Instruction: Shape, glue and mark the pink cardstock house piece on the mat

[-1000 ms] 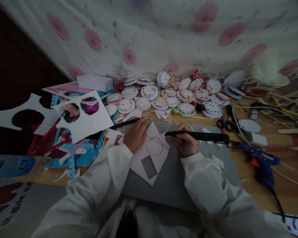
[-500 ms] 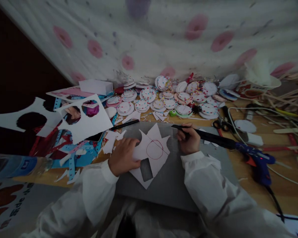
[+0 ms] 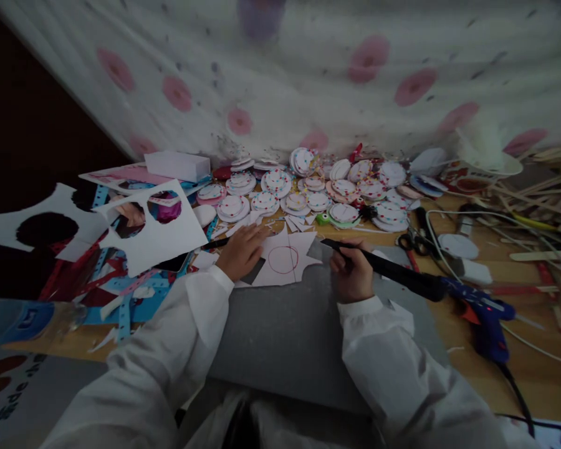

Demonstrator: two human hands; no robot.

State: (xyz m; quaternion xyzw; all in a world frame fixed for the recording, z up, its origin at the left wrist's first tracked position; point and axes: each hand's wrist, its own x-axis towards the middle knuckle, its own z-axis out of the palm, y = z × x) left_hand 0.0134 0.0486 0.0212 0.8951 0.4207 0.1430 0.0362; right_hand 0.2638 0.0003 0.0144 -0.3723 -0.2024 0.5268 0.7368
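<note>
My left hand (image 3: pixel 244 251) rests with its fingers stretched out on the left part of a white paper piece (image 3: pixel 303 248). The piece has jagged edges, a red drawn circle, a straight line and a cut-out opening beside my hand. Beneath it lies a grey cutting mat (image 3: pixel 290 337). My right hand (image 3: pixel 353 274), just right of the paper, is closed around a black craft knife (image 3: pixel 339 244), its tip pointing left towards the paper but apart from it. A long black bar (image 3: pixel 402 269) extends right from behind this hand; I cannot tell whether it belongs to the knife.
A blue glue gun (image 3: pixel 489 318) with a cord lies at right, near scissors (image 3: pixel 416 240) and wooden sticks (image 3: pixel 542 193). Several decorated paper discs (image 3: pixel 277 183) line the back. At left are cut-out white sheets (image 3: pixel 168 231), coloured scraps and a plastic bottle (image 3: pixel 28 319).
My left hand and the paper have moved away from me, up the mat, and the paper has turned. My right hand still grips the knife in nearly the same place.
</note>
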